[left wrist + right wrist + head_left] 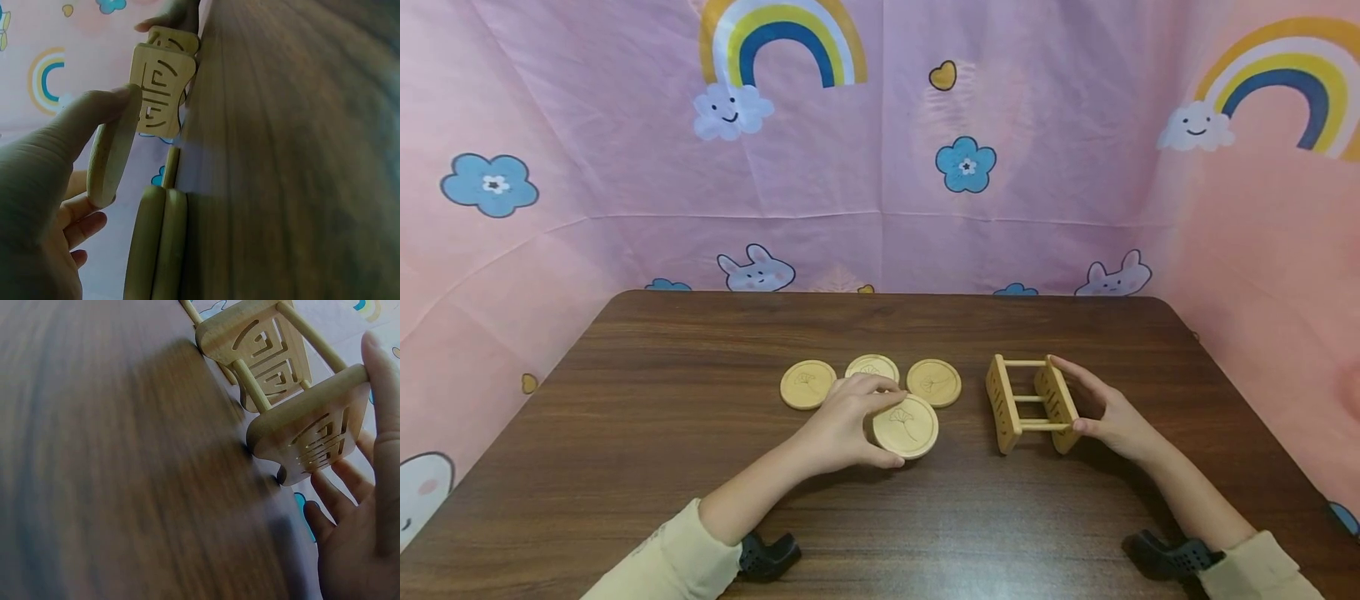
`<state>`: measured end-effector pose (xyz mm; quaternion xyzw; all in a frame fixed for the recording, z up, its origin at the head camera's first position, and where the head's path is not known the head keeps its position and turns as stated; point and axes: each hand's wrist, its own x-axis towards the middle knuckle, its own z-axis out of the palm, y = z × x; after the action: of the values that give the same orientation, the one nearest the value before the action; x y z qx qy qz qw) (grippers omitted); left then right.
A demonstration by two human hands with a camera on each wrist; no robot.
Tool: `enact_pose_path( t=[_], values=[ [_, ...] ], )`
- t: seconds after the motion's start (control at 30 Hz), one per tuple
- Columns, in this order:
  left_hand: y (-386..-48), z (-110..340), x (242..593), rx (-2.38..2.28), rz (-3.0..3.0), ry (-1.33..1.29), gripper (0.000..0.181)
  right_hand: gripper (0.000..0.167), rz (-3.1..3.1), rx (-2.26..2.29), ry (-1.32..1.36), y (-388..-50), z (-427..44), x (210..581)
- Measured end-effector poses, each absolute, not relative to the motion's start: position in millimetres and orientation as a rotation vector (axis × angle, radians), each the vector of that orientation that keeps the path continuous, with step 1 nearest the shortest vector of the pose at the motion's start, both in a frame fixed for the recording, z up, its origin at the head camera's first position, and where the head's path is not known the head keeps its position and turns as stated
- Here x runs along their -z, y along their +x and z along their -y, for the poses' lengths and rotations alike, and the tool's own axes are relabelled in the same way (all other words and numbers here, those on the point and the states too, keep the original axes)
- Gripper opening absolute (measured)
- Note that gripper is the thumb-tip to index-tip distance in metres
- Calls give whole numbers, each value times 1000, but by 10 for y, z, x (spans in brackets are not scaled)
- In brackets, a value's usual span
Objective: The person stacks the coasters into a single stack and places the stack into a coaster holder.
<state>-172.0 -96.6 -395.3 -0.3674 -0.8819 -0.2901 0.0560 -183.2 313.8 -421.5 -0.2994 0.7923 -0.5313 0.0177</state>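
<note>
My left hand [846,423] pinches a round wooden coaster [906,427] by its rim, between thumb and fingers. A flower is engraved on its face, and it is lifted off the table, as the left wrist view shows. Three similar coasters lie just behind: one at left [807,385], one in the middle [871,366] partly covered by my hand, and one at right [934,383]. To their right stands a wooden coaster holder [1002,402], two cut-out side panels joined by rods. My right hand [1118,423] grips its right panel [322,434] at the edges.
The dark wooden table [715,333] has rounded back corners. A pink and lilac cloth [880,183] with rainbows and flowers hangs behind it and at both sides. Black straps with a device sit on the left wrist [769,557] and right wrist [1168,554].
</note>
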Motion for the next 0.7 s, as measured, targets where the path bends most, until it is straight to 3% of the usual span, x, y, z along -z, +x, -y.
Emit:
enact_pose_path(
  t=[0.7],
  values=[
    [-1666, 1242, 3959, 963, 2639, -1044, 79, 81, -2446, 1645, -919, -1811, -3127, 4181]
  ],
)
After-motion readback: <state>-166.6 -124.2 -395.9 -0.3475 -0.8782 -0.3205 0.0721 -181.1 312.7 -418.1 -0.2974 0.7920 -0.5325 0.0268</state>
